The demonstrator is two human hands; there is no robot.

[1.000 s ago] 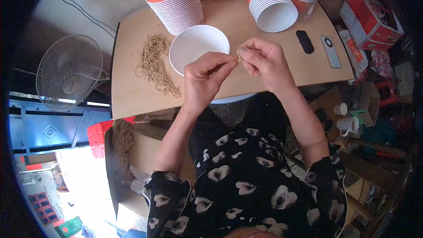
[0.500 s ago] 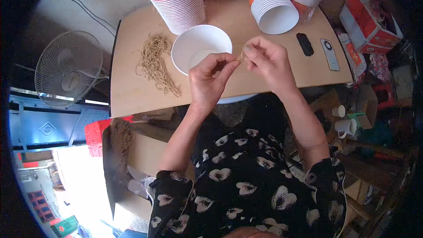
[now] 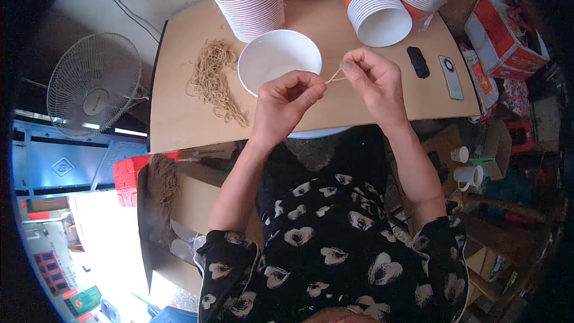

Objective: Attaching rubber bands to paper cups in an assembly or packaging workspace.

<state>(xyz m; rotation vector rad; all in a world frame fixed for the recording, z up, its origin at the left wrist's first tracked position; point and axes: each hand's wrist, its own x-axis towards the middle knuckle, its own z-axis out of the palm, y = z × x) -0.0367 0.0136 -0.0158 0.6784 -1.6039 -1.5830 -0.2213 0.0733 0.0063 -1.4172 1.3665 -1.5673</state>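
Observation:
Between my two hands a short tan cord (image 3: 335, 77) is stretched, forming a narrow loop. My left hand (image 3: 284, 106) pinches one end of it between thumb and fingertips. The other end is pinched in my right hand (image 3: 376, 84), a little higher and to the right. Just behind my left hand is a white bucket (image 3: 279, 54) with its wide mouth facing up toward me; that hand covers part of its near rim. To its left lies a tangled heap of tan cords (image 3: 214, 81) on the table (image 3: 173, 119).
Nested orange-and-white buckets (image 3: 251, 12) stand at the back, and another nested stack (image 3: 382, 18) lies tipped over. A black item (image 3: 418, 62) and a phone (image 3: 451, 78) lie at the right. A fan (image 3: 95, 87) stands left, an open red carton (image 3: 502, 36) right.
My hands have moved slightly apart, my right one going rightward. The cord between them is now pulled out into a visible loop. The view has shifted a little.

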